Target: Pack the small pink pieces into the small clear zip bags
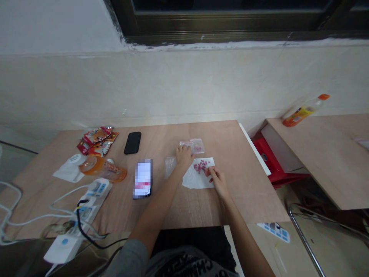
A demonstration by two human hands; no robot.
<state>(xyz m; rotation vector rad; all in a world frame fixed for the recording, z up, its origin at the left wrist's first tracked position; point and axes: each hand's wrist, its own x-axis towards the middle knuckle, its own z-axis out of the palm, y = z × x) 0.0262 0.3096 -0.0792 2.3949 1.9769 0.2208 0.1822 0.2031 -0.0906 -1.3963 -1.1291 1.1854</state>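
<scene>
Small pink pieces (198, 167) lie on white paper (192, 182) just left of the right fingers (212, 169), bent inward; the left fingers (184, 151) bend over a clear packet (186, 143), both grips unclear. Probably light, hard and slippery, each piece suits a fingertip pinch at its sides.
</scene>
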